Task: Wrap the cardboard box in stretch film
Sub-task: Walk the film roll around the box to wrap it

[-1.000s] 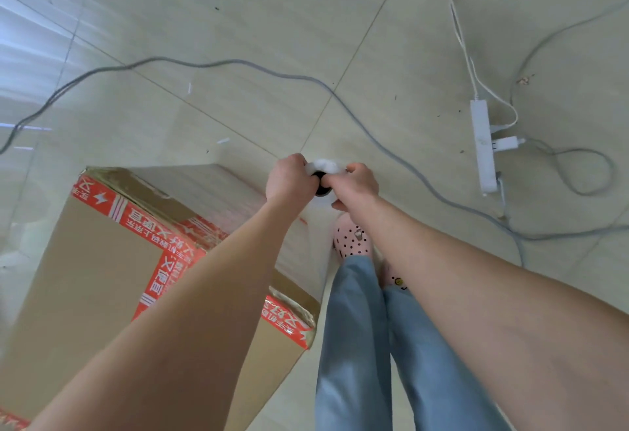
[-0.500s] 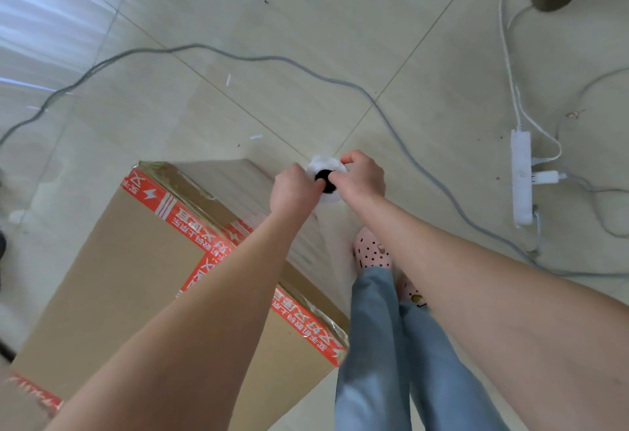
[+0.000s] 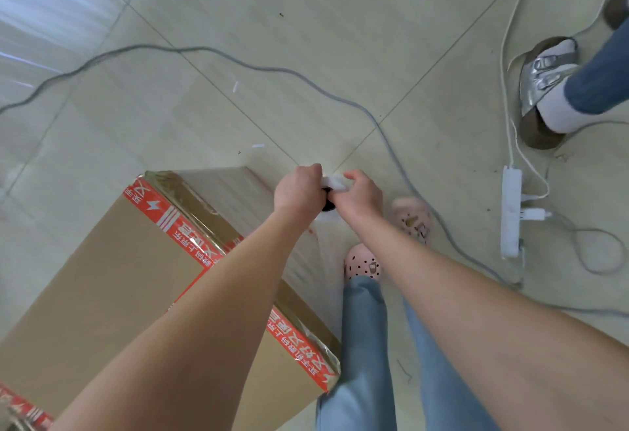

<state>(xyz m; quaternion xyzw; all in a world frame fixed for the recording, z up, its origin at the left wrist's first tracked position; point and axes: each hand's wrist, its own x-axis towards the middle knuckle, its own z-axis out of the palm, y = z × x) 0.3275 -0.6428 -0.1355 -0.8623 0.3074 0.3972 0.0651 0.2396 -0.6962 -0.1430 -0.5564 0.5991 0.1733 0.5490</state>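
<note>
A large cardboard box (image 3: 102,294) with red printed tape along its edges stands on the floor at the lower left. Its side facing me shines with clear film. My left hand (image 3: 299,188) and my right hand (image 3: 357,194) grip the top end of an upright white stretch film roll (image 3: 335,181) just past the box's far right corner. A sheet of clear film (image 3: 306,243) runs from the roll down along the box's side. Most of the roll is hidden under my hands.
A grey cable (image 3: 391,144) crosses the tiled floor behind my hands. A white power strip (image 3: 510,209) with plugs lies at the right. Another person's foot in a silver sandal (image 3: 544,90) stands at the upper right. My pink clogs (image 3: 364,262) are beside the box.
I have stepped around the box's corner with the roll, so the box sits lower left in view. Another person's foot has come into view at the upper right.
</note>
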